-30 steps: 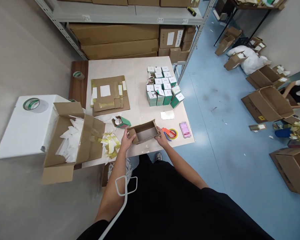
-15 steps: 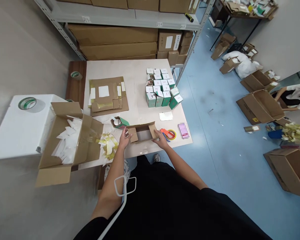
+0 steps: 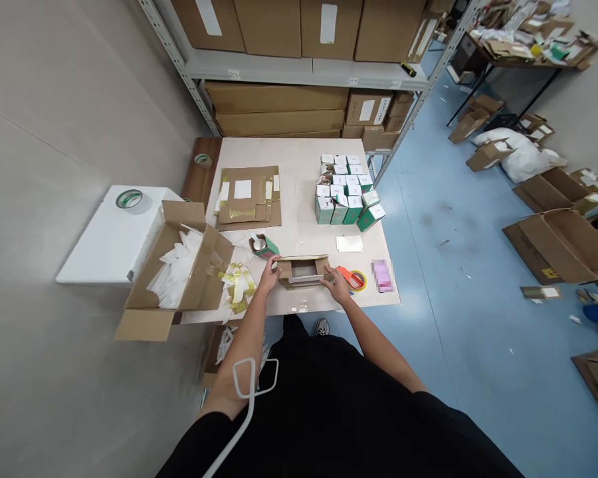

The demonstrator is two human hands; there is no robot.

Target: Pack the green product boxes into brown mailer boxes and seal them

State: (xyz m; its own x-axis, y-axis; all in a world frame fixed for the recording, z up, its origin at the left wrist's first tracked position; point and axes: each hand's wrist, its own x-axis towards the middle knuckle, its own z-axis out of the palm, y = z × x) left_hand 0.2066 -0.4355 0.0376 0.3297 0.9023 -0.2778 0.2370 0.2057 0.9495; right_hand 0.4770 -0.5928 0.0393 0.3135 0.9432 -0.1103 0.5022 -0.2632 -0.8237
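Observation:
A small open cardboard box (image 3: 305, 281) is held between my two hands near the table's front edge. My left hand (image 3: 270, 275) grips its left end, and my right hand (image 3: 335, 285) grips its right end. The box's flaps stand partly raised around the opening. Behind my left hand stands an open green-and-white carton (image 3: 264, 246) with a white item inside. Just right of my right hand lie an orange-red tool (image 3: 347, 277) and a yellow tape ring (image 3: 359, 281). White paper slips (image 3: 349, 243) lie behind them.
Several green-and-white cartons (image 3: 353, 210) stand at the back right of the table. Flattened cardboard (image 3: 256, 226) lies at the back left. A large box of white paper (image 3: 199, 292) and a yellow tape heap (image 3: 238, 285) are left. Shelving (image 3: 279, 66) rises behind.
The camera view has shifted, so the table appears farther right and slightly lower. Both hands still hold the small cardboard box, whose front flap or side now looks more folded inward.

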